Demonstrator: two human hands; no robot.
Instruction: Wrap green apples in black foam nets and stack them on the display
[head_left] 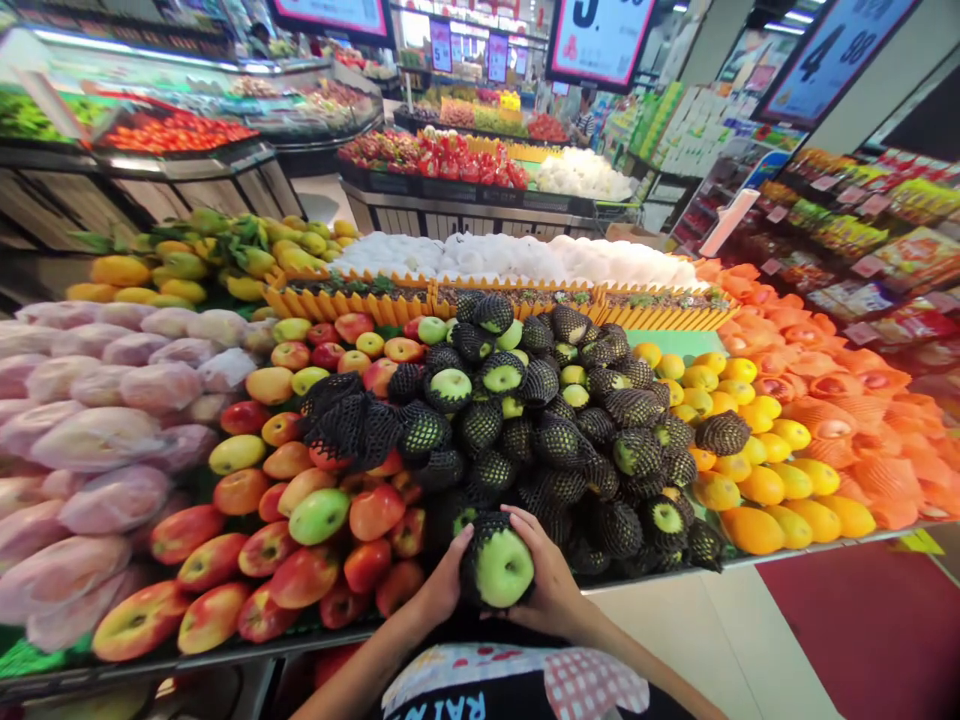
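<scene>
A green apple in a black foam net sleeve (500,563) is held at the front edge of the fruit display. My left hand (444,585) cups its left side with fingers curled round the net. My right hand (550,578) wraps its right side, fingers over the top. Just behind it rises a heap of several more green apples in black nets (555,430). Loose empty black nets (341,425) lie on the fruit to the left.
Red and green mangoes (300,540) fill the stand left of the heap, with plastic-wrapped pink fruit (97,440) further left. Oranges (750,470) and orange-netted fruit (840,400) lie to the right. White-netted fruit (517,255) sits behind. A pale floor aisle (750,630) runs at the right.
</scene>
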